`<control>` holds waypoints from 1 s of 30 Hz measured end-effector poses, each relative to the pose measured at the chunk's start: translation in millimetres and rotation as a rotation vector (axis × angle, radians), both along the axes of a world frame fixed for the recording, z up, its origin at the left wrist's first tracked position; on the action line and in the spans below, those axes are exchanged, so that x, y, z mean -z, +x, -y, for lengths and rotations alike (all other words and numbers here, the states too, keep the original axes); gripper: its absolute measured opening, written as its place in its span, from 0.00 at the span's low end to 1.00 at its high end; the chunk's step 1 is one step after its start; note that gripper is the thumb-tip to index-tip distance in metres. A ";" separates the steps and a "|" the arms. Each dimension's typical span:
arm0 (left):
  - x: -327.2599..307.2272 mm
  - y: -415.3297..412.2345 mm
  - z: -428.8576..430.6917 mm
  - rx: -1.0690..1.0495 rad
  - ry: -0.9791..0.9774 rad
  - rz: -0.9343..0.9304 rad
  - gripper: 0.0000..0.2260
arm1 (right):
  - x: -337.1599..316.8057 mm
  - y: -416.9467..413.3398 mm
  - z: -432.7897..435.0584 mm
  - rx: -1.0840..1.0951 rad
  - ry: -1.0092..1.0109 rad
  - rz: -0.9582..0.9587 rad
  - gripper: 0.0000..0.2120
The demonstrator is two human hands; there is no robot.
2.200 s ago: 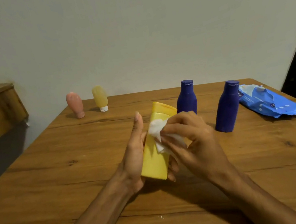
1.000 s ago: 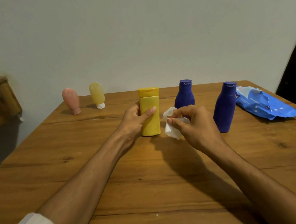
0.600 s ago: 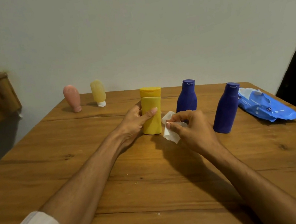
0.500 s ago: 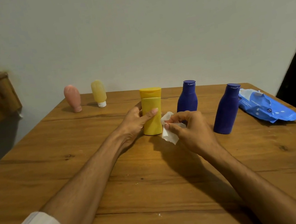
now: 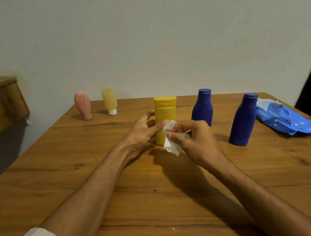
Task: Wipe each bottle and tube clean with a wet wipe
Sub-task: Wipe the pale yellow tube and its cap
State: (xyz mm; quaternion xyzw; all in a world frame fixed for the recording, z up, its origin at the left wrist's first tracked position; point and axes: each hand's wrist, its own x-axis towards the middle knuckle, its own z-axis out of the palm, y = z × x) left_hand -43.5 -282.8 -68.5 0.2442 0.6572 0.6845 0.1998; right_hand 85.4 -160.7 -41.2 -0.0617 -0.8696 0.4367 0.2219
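1. Far left on the worktop [image 5: 75, 183], a pink tube [image 5: 83, 106] and a pale yellow tube [image 5: 109, 100] stand cap-down near each other.
2. The left hand [image 5: 143, 134] curls round the upright yellow bottle [image 5: 166, 114], thumb behind, index finger across its front.
3. The right hand [image 5: 198, 141] pinches a crumpled wet wipe [image 5: 172, 145] low against that bottle.
4. The far blue bottle [image 5: 202, 108] and the near blue bottle [image 5: 243, 122] stand upright, apart.
5. A blue wipes pack [image 5: 285, 120] lies just beside the near blue bottle.
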 end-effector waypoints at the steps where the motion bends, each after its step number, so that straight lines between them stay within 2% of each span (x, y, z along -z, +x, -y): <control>1: -0.8 -1.3 6.1 0.000 0.000 -0.011 0.28 | -0.3 -1.0 3.3 -0.009 -0.008 -0.009 0.10; 5: -7.9 -9.5 43.4 -0.060 0.008 -0.022 0.30 | 0.3 -12.3 27.2 -0.061 -0.032 -0.032 0.11; 9: -13.2 -30.2 73.3 -0.257 0.026 0.009 0.29 | 4.7 -37.3 58.6 -0.082 -0.082 -0.039 0.11; 14: -5.7 -73.5 89.7 -0.505 -0.088 0.025 0.19 | 15.7 -81.3 95.8 -0.052 -0.206 -0.037 0.11; 16: 0.5 -90.2 89.8 -0.554 -0.127 0.011 0.18 | 18.9 -98.1 104.5 -0.046 -0.332 -0.005 0.12; 23: 11.2 -142.7 79.2 -0.677 -0.199 -0.074 0.36 | 27.1 -156.5 116.3 0.080 -0.478 -0.023 0.10; 27: 10.4 -161.7 70.9 -0.657 -0.287 -0.110 0.38 | 30.6 -178.2 118.4 0.111 -0.501 -0.053 0.10; 30: 10.1 -171.1 64.4 -0.634 -0.335 -0.134 0.35 | 30.1 -189.2 121.8 0.137 -0.542 -0.069 0.11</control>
